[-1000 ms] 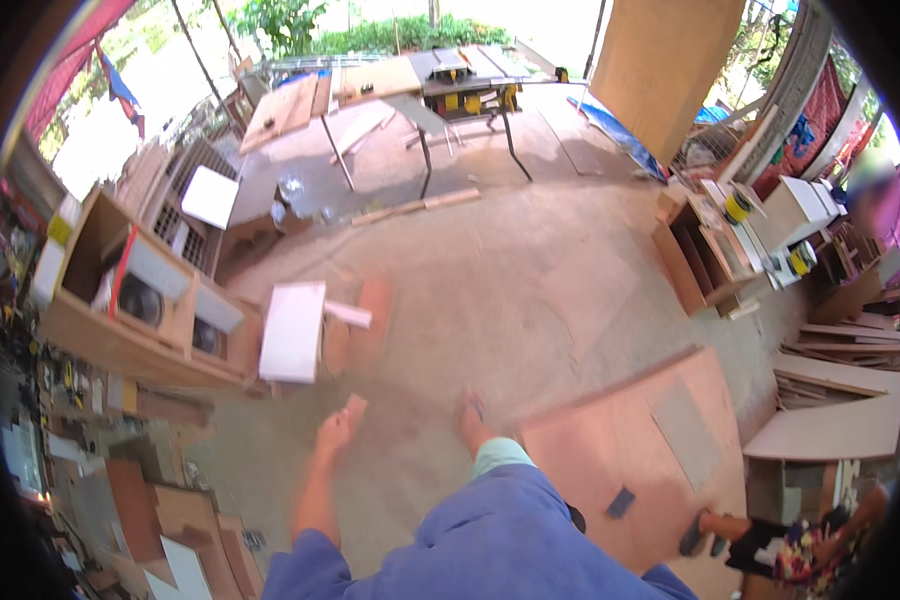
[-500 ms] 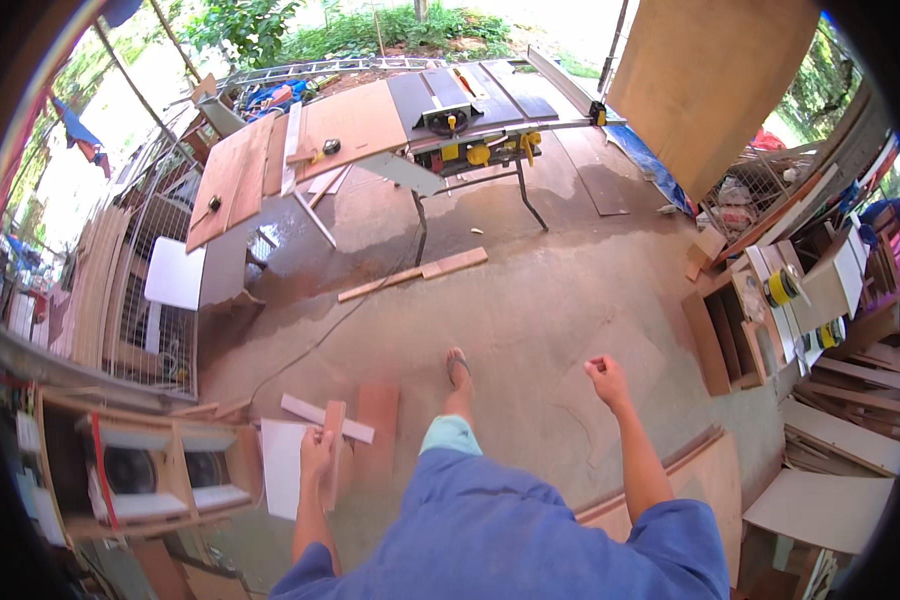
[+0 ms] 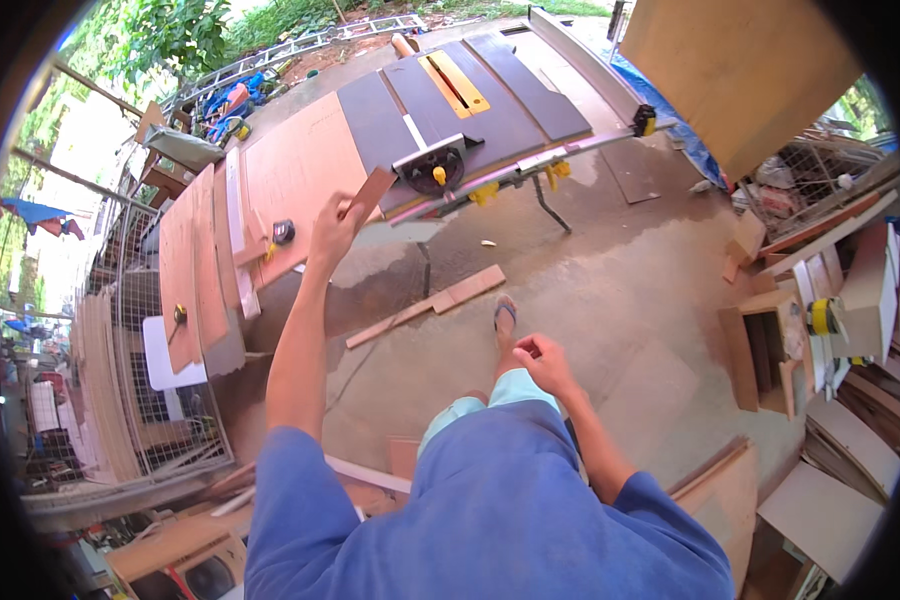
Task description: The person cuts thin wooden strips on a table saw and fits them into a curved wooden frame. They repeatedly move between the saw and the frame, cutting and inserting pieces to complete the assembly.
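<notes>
My left hand [image 3: 331, 236] is raised at arm's length, closed round one end of a short reddish-brown wooden board [image 3: 373, 194]. The board's far end is close to the near edge of a dark table saw [image 3: 510, 85]. On the saw top sits a mitre gauge [image 3: 438, 168] with a yellow knob, beside the yellow insert [image 3: 455, 88] round the blade slot. My right hand [image 3: 546, 364] hangs low in front of my body, fingers curled, with nothing visible in them. Plywood [image 3: 305, 140] lies left of the saw, and a tape measure [image 3: 283, 232] rests near its front edge.
On the concrete floor ahead lies a narrow wooden strip [image 3: 400, 322]. A large plywood panel [image 3: 735, 85] stands at the far right. Nearer right are a wooden box [image 3: 765, 335] and stacked offcuts. A wire-mesh panel [image 3: 185, 420] and a speaker cabinet [image 3: 220, 560] stand left.
My left hand has lifted the board from beside the speaker cabinet up toward the saw. My right hand has moved inward, and I am closer to the saw.
</notes>
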